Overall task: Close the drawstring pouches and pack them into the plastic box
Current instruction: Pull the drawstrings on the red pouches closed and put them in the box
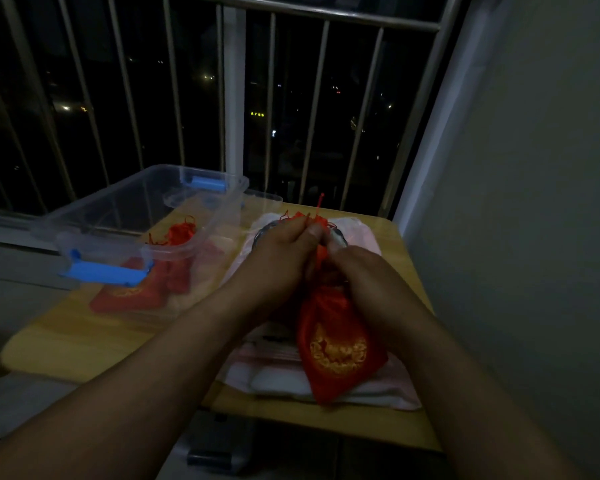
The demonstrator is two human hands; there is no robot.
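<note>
A red drawstring pouch [336, 344] with gold embroidery hangs over the table's right half, its bottom resting on pale cloth. My left hand [284, 254] pinches the red drawstring at the pouch's mouth. My right hand [357, 268] grips the gathered neck just below. A clear plastic box [142, 216] with blue latches stands at the left. Inside it lie red pouches [136, 292], one with gold embroidery and one closed one [181, 233] further back.
A yellow wooden table [84, 337] holds everything. A pink and white cloth [361, 389] lies under the pouch. A round dish [340, 235] with more red cords sits behind my hands. Metal window bars [229, 98] stand behind; a grey wall [534, 202] rises at the right.
</note>
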